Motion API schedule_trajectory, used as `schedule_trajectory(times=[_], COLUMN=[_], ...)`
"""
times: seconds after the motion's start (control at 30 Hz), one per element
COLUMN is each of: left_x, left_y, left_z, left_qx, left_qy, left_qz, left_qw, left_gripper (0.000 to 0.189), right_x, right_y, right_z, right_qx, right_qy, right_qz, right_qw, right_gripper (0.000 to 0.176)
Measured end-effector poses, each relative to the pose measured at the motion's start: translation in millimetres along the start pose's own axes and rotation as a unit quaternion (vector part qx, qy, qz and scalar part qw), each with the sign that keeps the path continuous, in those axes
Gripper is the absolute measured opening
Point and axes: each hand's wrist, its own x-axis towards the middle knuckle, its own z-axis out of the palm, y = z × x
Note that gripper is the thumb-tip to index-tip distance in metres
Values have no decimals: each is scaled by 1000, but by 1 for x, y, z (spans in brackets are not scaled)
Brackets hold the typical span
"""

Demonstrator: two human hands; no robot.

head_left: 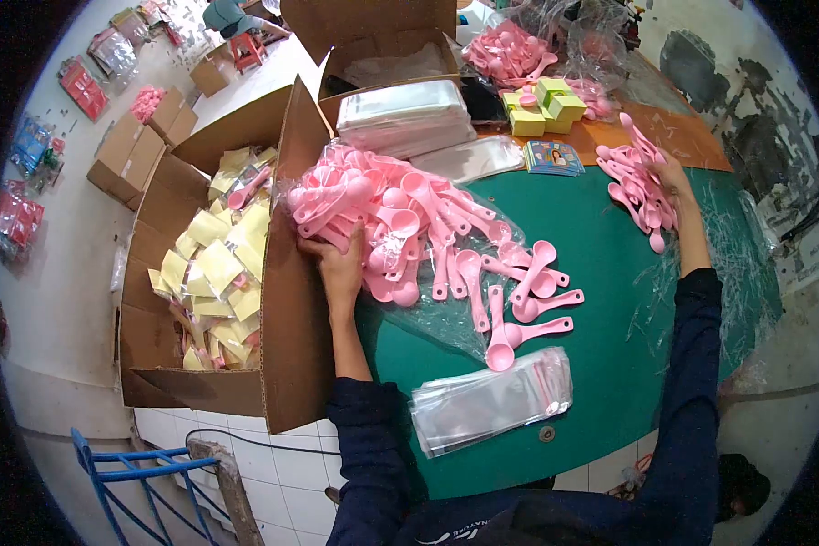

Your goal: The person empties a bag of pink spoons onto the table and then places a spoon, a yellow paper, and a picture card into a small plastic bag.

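Left hand [341, 264] at centre left of frame, at lower edge of heap of pink spoons [382, 214] on green surface [610, 346]. Fingers curl into heap; cannot tell if anything is gripped.

Right hand [675, 182] at upper right, closed around bunch of pink spoons [635, 177] that fans out above surface.

Loose spoons [519, 309] lie at centre. Stack of clear bags [491, 400] at lower centre. Cardboard box [291, 318] at left holds yellow packets [214, 264].

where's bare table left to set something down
Bare green table lies between the loose spoons and the right hand, and right of the clear bag stack. The big spoon heap and back edge are crowded.
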Motion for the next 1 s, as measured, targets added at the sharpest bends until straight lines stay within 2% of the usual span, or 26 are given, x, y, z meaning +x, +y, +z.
schedule_trajectory(times=[0.07,0.1,0.13,0.2,0.27,0.3,0.33,0.4,0.5,0.63,0.83,0.93,1.0], left_x=[0,1,0,-2,-2,-2,-2,-3,1,2,4,3,2], left_y=[1,1,3,6,5,5,4,5,-1,-5,-7,-4,-2], left_z=[-1,-1,-2,-2,-2,-2,-2,-1,3,1,3,2,2], left_qx=[19,28,28,27,23,22,18,9,36,10,-7,8,-5], left_qy=[-5,-8,-9,-12,-7,-4,0,5,23,14,7,16,8], left_qz=[-17,-25,-28,-34,-29,-26,-18,0,-14,5,-5,4,10], left_qw=[1000,999,999,999,999,999,1000,1000,999,1000,1000,1000,1000], left_gripper=[117,118,118,120,120,121,115,104,103,102,98,97,98], right_x=[11,-9,-28,-63,-95,-131,-153,-192,-206,-206,-205,-209,-207], right_y=[19,1,-17,-45,-50,-73,-97,-115,-110,-101,-104,-109,-108], right_z=[-12,1,17,51,81,103,118,149,170,180,186,193,199], right_qx=[-204,-246,-343,-523,-383,-314,-308,-267,-377,-410,-414,-415,-430], right_qy=[42,56,103,193,97,-56,-254,-352,-273,-316,-324,-362,-409], right_qz=[-74,-102,-104,-106,-282,-145,-190,-285,-399,-336,-325,-299,-249], right_qw=[975,962,928,823,874,937,897,851,790,787,786,780,766], right_gripper=[46,47,46,42,35,40,41,46,58,72,69,64,61])
